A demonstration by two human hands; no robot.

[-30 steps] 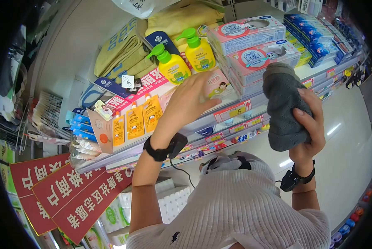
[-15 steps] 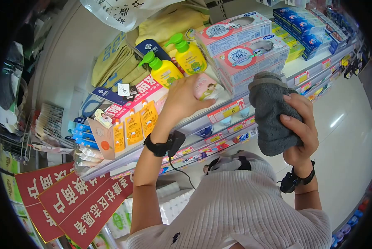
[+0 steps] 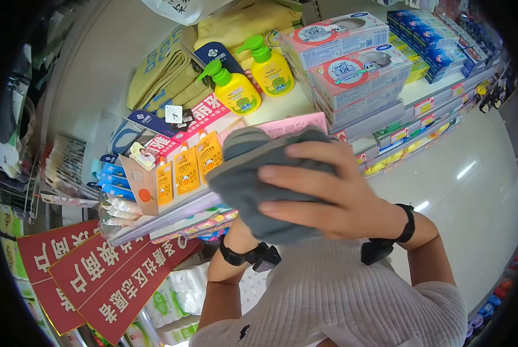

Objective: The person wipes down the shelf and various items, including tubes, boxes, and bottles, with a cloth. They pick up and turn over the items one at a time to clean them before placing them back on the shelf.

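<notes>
My right hand (image 3: pixel 322 191) grips a folded dark grey cloth (image 3: pixel 253 173), its fingers spread over the top of it. The cloth is in front of the shelf edge, before my chest. Behind and below the cloth is my left hand (image 3: pixel 244 231); only its wrist end shows and its fingers are hidden. Past the cloth's upper edge, part of a pink box (image 3: pixel 296 124) shows; whether my left hand holds it cannot be seen. Two yellow pump bottles (image 3: pixel 238 95) with green tops stand on the shelf beyond the cloth.
Orange pouches (image 3: pixel 186 168) stand in an open carton to the left. Stacked pink-and-white boxes (image 3: pixel 360 69) and blue boxes (image 3: pixel 423 40) are on the right. Folded yellow towels (image 3: pixel 166 75) lie at the back. Red signs (image 3: pixel 114 277) with characters jut out at lower left.
My right hand has brought the grey cloth leftward, over my left hand. My left hand has drawn back toward me from the bottles, and the pink box it touched is now mostly covered.
</notes>
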